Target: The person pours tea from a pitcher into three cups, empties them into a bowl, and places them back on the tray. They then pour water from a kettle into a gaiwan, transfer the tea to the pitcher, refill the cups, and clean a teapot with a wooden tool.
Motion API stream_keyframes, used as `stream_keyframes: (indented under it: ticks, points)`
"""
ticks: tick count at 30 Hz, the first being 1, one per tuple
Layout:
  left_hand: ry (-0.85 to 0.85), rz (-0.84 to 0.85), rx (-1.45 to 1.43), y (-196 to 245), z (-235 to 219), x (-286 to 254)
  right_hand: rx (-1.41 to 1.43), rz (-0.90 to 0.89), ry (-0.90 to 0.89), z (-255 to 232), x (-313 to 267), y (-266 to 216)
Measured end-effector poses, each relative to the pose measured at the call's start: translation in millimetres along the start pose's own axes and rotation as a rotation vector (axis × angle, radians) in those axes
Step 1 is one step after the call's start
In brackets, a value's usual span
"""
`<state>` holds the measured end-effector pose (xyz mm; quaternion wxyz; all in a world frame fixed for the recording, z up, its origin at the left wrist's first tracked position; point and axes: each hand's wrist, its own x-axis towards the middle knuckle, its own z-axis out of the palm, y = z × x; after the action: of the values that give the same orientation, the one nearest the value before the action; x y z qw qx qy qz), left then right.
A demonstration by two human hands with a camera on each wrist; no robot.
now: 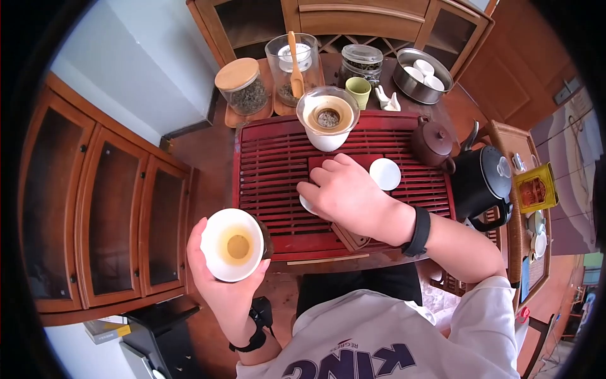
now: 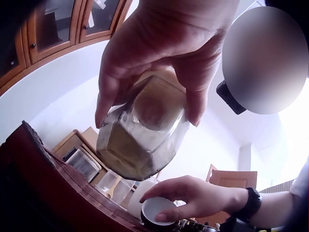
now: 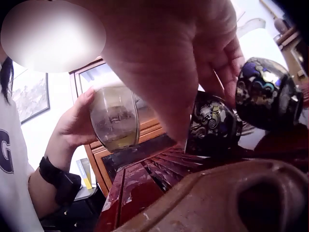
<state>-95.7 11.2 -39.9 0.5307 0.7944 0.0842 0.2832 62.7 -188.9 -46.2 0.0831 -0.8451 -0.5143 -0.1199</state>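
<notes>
My left hand (image 1: 218, 287) holds a faceted glass cup (image 2: 145, 130) up at the left of the tea tray, fingers and thumb on opposite sides. Pale yellow tea lies in the bottom of this glass cup (image 1: 237, 237). Over the tray, my right hand (image 1: 350, 199) grips a small teacup, dark and patterned outside (image 3: 215, 124) and white inside (image 2: 158, 209); in the head view the hand hides most of it. A second patterned teacup (image 3: 266, 92) stands just beyond the fingers, its white inside (image 1: 385, 174) showing in the head view.
On the red slatted tray (image 1: 271, 170) stand a white cup with a strainer (image 1: 328, 120) and a brown teapot (image 1: 434, 140). A black kettle (image 1: 486, 180) is at the right. Tea jars (image 1: 243, 88) and a metal bowl of white cups (image 1: 423, 79) line the back.
</notes>
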Motion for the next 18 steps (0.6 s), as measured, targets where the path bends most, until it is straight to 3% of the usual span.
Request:
stream_keyframes:
  ticks: [3, 11, 14, 18]
  points:
    - [0.037, -0.071, -0.012, 2, 0, 0, 0.042, 0.006, 0.036, 7, 0, 11]
    - [0.021, -0.052, -0.019, 1, 1, 0, 0.102, 0.21, 0.122, 12, 2, 16]
    - [0.021, -0.067, -0.017, 2, 1, 1, 0.115, 0.231, 0.231, 22, 1, 21]
    - [0.018, -0.082, -0.032, 3, 2, 1, 0.115, 0.225, 0.213, 18, -5, 24]
